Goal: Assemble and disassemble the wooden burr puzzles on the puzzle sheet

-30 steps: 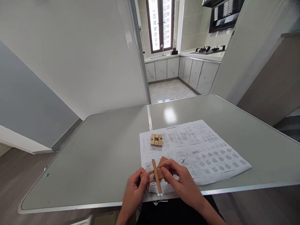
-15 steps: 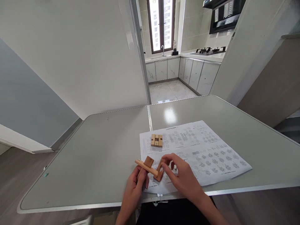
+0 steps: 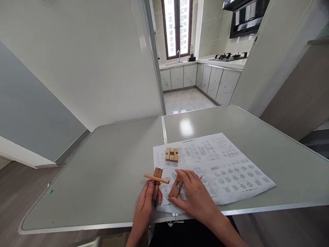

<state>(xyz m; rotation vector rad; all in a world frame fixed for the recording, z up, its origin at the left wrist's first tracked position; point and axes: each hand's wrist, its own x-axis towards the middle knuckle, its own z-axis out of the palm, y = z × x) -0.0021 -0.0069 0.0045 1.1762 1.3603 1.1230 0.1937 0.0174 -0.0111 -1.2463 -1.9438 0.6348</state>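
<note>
Two hands are working over the near edge of the table, holding three loose wooden pieces between them. The left hand's fingers (image 3: 149, 190) are closing around one flat wooden piece (image 3: 158, 173), while one thin wooden stick (image 3: 156, 178) is lying crosswise over it; whether the fingertips are also gripping the stick, one cannot tell. The right hand's fingers (image 3: 186, 176) are curving partway open and spanning one slotted wooden piece (image 3: 174, 193), the thumb pressing near its lower end and the others reaching its upper end. This piece is tilting just beside the left hand's pair, apart from them.

Beyond the fingers, one wooden block cluster (image 3: 171, 155) is sitting on one printed sheet (image 3: 244, 192), two notched outer parts flanking a middle one. The sheet is covering part of one grey table (image 3: 102, 171). Farther off, one window (image 3: 177, 31), one faucet (image 3: 178, 55) and one stove (image 3: 230, 57) are showing in the kitchen.
</note>
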